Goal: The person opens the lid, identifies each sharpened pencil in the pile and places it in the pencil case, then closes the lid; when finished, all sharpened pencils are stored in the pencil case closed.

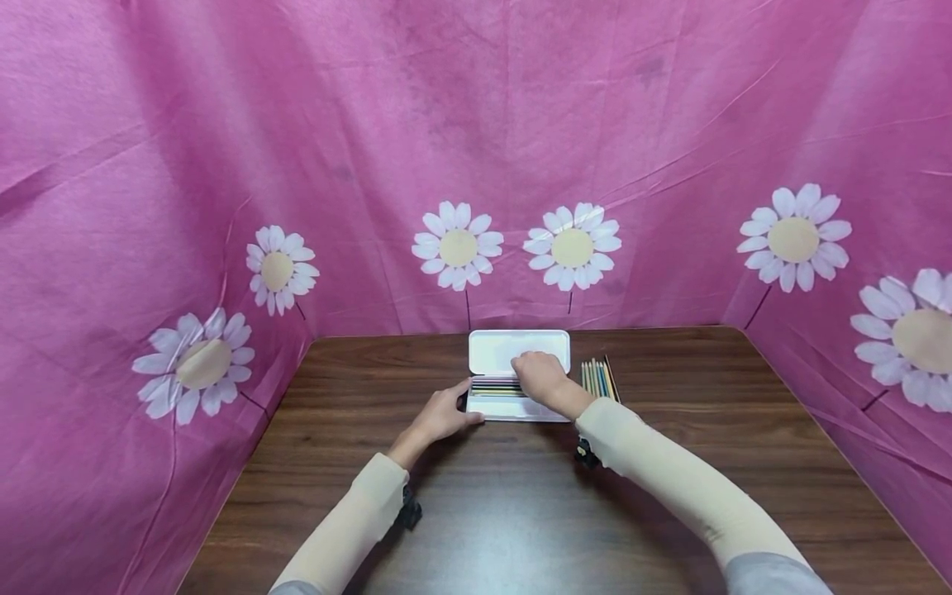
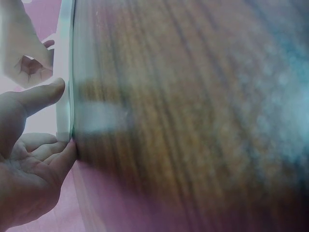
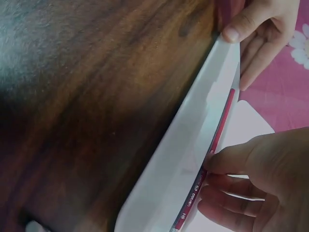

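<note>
Sitting at the far middle of the brown table (image 1: pixel 521 512), the white pencil box (image 1: pixel 518 351) lies open. The left hand (image 1: pixel 439 416) holds its left end between thumb and fingers. The right hand (image 1: pixel 541 376) curls over the box, pinching a red pencil (image 3: pixel 212 150) inside. More loose pencils (image 1: pixel 599 378) lie just right of the box. Pink flower cloth (image 1: pixel 223 165) hangs behind.

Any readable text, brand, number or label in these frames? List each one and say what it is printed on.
Pale lettering on the red pencil: too small and blurred to read; it runs along the barrel near the right hand.
White pencil case: no text seen.
Loose pencils on the table: no print legible.
</note>
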`<state>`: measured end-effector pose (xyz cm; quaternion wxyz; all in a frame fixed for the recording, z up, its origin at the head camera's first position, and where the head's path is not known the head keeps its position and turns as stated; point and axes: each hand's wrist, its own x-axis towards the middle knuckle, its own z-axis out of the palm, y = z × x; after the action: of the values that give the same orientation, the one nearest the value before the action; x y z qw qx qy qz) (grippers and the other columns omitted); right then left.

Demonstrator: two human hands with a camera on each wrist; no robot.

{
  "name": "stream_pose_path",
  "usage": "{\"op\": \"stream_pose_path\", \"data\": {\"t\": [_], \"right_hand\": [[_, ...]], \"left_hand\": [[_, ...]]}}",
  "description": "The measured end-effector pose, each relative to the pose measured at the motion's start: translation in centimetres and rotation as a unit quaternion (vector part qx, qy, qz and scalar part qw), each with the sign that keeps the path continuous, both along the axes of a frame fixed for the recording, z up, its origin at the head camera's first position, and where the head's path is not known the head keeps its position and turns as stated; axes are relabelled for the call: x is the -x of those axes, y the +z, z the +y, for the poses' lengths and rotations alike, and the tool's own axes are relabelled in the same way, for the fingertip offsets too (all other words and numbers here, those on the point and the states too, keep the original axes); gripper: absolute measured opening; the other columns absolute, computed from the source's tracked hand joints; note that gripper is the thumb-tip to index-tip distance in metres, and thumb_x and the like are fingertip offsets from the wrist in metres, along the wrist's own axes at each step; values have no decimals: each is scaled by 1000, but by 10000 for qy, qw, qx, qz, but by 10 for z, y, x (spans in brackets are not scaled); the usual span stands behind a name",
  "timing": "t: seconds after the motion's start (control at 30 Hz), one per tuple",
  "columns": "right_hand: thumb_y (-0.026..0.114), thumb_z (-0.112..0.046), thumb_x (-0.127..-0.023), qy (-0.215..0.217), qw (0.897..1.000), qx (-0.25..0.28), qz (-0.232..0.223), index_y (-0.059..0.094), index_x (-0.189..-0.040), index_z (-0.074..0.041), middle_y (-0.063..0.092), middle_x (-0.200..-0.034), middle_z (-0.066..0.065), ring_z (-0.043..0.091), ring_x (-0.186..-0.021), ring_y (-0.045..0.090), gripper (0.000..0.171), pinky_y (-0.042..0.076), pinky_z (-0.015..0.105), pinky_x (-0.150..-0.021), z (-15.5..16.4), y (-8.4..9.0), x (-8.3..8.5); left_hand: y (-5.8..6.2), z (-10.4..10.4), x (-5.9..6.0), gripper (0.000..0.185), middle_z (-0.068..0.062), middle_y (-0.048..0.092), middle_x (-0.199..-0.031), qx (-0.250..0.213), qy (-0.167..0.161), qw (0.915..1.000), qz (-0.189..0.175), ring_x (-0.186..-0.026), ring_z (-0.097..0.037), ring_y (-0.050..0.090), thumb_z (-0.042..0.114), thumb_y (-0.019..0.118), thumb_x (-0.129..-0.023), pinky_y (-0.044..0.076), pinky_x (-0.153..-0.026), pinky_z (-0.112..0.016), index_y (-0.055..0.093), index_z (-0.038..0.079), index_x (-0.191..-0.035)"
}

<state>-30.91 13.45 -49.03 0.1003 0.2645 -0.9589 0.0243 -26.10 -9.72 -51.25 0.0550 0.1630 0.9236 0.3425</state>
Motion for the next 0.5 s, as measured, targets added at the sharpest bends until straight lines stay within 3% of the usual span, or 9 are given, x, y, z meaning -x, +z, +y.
{"op": "stream_pose_path", "data": {"t": [0.23, 0.5], "right_hand": [[64, 10, -89, 285, 9991, -173, 242, 68, -75, -6, 72, -79, 14, 36, -77, 73, 21, 63, 50, -66, 1, -6, 1], [67, 8, -89, 330, 9988, -359, 48, 72, -77, -5, 72, -81, 14, 34, -77, 73, 19, 64, 49, -68, 2, -5, -4]], "left_hand": [[0, 0, 1, 82, -27, 62, -149, -22, -8, 10000, -13, -137, -40, 61, 29, 85, -91, 49, -117, -54, 48, 3, -159], [-2, -1, 1, 82, -26, 60, -151, 20, -26, 10000, -23, -139, -40, 59, 29, 84, -92, 48, -118, -53, 47, 2, -160]]}}
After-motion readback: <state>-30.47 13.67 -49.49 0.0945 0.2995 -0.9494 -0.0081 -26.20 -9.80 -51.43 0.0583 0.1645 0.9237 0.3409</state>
